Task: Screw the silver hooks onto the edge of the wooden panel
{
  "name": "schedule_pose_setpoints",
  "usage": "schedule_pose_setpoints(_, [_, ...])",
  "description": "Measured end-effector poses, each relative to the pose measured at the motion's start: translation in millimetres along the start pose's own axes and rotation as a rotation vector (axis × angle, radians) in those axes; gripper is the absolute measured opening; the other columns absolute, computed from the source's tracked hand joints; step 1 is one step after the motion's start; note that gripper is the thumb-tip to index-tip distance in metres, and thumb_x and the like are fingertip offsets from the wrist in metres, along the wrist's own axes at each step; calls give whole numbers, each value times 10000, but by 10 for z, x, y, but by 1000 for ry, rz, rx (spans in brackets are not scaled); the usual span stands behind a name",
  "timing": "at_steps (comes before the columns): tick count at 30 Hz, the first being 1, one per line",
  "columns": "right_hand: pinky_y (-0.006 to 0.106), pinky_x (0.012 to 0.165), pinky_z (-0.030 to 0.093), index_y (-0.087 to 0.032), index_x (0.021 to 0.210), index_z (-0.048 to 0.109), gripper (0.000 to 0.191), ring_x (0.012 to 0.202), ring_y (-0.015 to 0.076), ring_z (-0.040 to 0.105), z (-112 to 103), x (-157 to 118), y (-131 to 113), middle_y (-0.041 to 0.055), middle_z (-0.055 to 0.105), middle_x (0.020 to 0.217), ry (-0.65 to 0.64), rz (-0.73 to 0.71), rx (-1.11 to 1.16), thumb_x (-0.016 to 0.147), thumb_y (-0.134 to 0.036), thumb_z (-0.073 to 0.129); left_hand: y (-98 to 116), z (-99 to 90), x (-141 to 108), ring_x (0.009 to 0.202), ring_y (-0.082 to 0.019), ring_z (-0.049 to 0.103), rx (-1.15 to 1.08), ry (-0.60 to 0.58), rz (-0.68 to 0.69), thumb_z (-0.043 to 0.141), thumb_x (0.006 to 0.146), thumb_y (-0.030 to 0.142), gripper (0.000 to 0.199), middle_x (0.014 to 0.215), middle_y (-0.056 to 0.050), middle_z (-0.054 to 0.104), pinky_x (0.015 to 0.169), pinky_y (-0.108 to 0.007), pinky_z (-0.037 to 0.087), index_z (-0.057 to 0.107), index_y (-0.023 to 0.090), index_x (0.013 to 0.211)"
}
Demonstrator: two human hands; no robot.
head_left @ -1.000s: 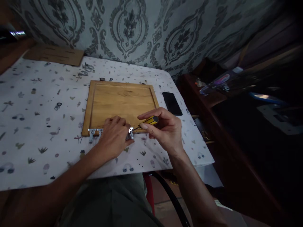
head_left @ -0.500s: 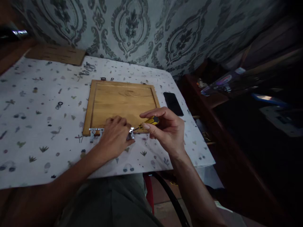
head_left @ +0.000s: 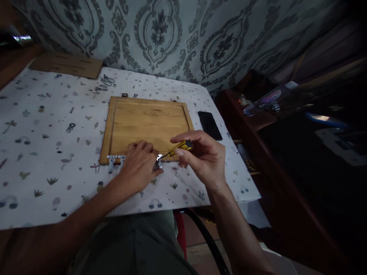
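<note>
Patterned counter (head_left: 51, 151) beneath wooden panel (head_left: 149, 120). At panel's near edge, pinching screwdriver (head_left: 180, 147) with right hand (head_left: 208, 158); touching hinge (head_left: 159, 164) with left hand (head_left: 139, 166), cannot tell if pinching.

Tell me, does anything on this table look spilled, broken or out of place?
Nothing stands out: the wooden panel lies flat, the right hand holds the screwdriver at a metal fitting, no spill shows.

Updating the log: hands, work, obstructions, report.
Right hand holds screwdriver, tip at metal hinge. Left hand rests at near edge of wooden panel. Phone beside panel, apart from hands.
</note>
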State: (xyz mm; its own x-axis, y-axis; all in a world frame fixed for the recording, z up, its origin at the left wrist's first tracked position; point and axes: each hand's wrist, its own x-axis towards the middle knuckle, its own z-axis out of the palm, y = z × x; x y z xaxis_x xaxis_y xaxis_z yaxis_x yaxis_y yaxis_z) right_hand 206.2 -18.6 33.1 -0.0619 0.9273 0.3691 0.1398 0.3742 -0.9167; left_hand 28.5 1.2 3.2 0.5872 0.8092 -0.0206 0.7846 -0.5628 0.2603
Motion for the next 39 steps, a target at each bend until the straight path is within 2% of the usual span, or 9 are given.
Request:
schedule_pose_setpoints(4, [178, 394, 453, -222, 881, 661, 243, 488, 56, 556, 13, 9, -11, -14, 721, 862, 16, 27, 11, 807, -370, 840, 1, 1, -1, 1136, -337, 533, 0, -3, -2, 742, 875, 426, 351, 1102, -105, 652, 922, -473, 408, 681, 155, 1090])
schedule_pose_setpoints(10, [228, 507, 561, -273, 1202, 690, 269, 556, 67, 633, -45, -6, -39, 16, 723, 1048, -110, 10, 27, 943, -345, 697, 16, -20, 4, 1122, -335, 538, 23, -19, -2, 740, 876, 435, 340, 1069, -110, 653, 912, -467, 413, 692, 146, 1047])
schedule_pose_setpoints(15, [190, 421, 504, -235, 1000, 739, 165, 469, 41, 556, -11, 4, -38, 1, 741, 973, -19, -15, -14, 859, -303, 792, 13, -17, -3, 1148, -339, 532, 5, -15, -3, 748, 872, 426, 362, 1107, -113, 651, 945, -484, 412, 693, 137, 1083])
schedule_pose_setpoints(19, [178, 390, 467, -210, 897, 693, 198, 447, 39, 526, 12, 16, -20, -1, 749, 908, 10, 6, -16, 824, -340, 824, 11, -20, -3, 1153, -336, 530, -7, -25, -8, 744, 876, 418, 357, 1118, -107, 653, 946, -483, 408, 685, 150, 1104])
schedule_pose_setpoints(21, [181, 403, 481, -218, 928, 684, 217, 467, 47, 547, 1, 17, -15, -1, 745, 915, -7, 10, 4, 829, -357, 819, 8, -19, 0, 1143, -334, 532, -4, -21, -4, 739, 878, 417, 350, 1106, -106, 654, 932, -474, 410, 685, 155, 1104])
schedule_pose_setpoints(26, [225, 483, 545, -269, 1192, 705, 296, 531, 66, 609, -35, 9, -26, 13, 741, 1027, -89, 16, 5, 912, -362, 730, 3, -15, 5, 1127, -338, 536, 17, -14, 5, 736, 878, 437, 342, 1074, -111, 655, 915, -472, 414, 694, 148, 1055])
schedule_pose_setpoints(33, [211, 432, 446, -217, 918, 749, 170, 493, 56, 516, 13, 49, -47, -4, 741, 890, 27, -5, -68, 808, -314, 835, -3, -2, -6, 1151, -338, 535, 10, -11, 1, 746, 873, 429, 361, 1120, -108, 652, 946, -476, 417, 684, 151, 1095])
schedule_pose_setpoints(36, [211, 454, 454, -218, 876, 719, 190, 555, 77, 569, 20, 70, -56, -2, 735, 862, 26, 0, -45, 787, -321, 852, 0, -4, -3, 1156, -341, 536, 10, -13, 2, 742, 876, 431, 369, 1136, -112, 655, 948, -480, 419, 681, 150, 1107])
schedule_pose_setpoints(39, [210, 496, 495, -228, 948, 709, 217, 677, 112, 661, 0, 70, -63, 8, 730, 890, -14, 7, -6, 805, -332, 834, 7, -20, 3, 1141, -344, 540, 16, -22, 1, 731, 882, 433, 360, 1112, -115, 658, 934, -480, 424, 683, 148, 1097])
